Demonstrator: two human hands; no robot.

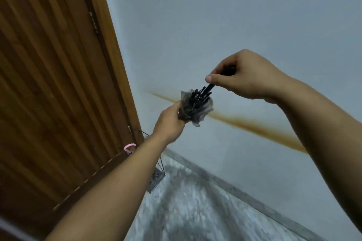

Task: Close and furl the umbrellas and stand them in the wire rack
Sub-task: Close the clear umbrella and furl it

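Hands meet at the middle of the view, both on 1 small folding umbrella (195, 106) held in the air in front of a pale blue-grey wall (235, 15). The left hand (170, 122) wraps its fingers around the gathered, translucent grey canopy, bunching the fabric near its lower end, while the black rib tips stick out of the folds toward the upper right. The right hand (242, 76) is curled around the umbrella's black handle end, thumb laid along the top and pointing left, with a short length of black shaft showing between the 2 hands. The umbrella is collapsed, its fabric loose and crumpled rather than wrapped tight, and it tilts from lower left to upper right. Below the left forearm, in the corner where the wall meets a brown wooden door (49, 84) with vertical grooves, stands the wire rack (156, 177); only thin dark wires and part of its base show, the rest hidden by the arm. A pink curved handle (129, 146) pokes up beside the rack's top, just left of the forearm; I cannot tell for certain whether it sits inside the rack. An orange-brown stain (254, 126) runs in a slanted streak across the wall behind the hands. The floor (195, 211) is mottled grey and white, edged by a grey skirting strip along the wall.
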